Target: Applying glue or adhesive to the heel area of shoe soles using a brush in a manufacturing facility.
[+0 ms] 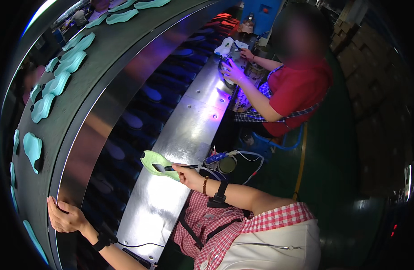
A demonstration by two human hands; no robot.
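Note:
My right hand (187, 174) holds a thin dark brush (178, 167) whose tip rests on a pale green shoe sole (156, 163). The sole lies on the shiny steel work ledge (180, 135). My left hand (65, 217) is stretched out to the left, fingers apart, resting flat on the metal rim of the upper conveyor (67, 117). It holds nothing. Both wrists carry black bands with cables.
Several teal soles (56, 84) ride the upper belt; dark soles (126, 120) move on the lower belt under violet light. A small glue pot (226, 164) and a blue tool (215, 157) stand by my right hand. A person in red (293, 85) works farther along. Cardboard boxes (355, 49) stand behind.

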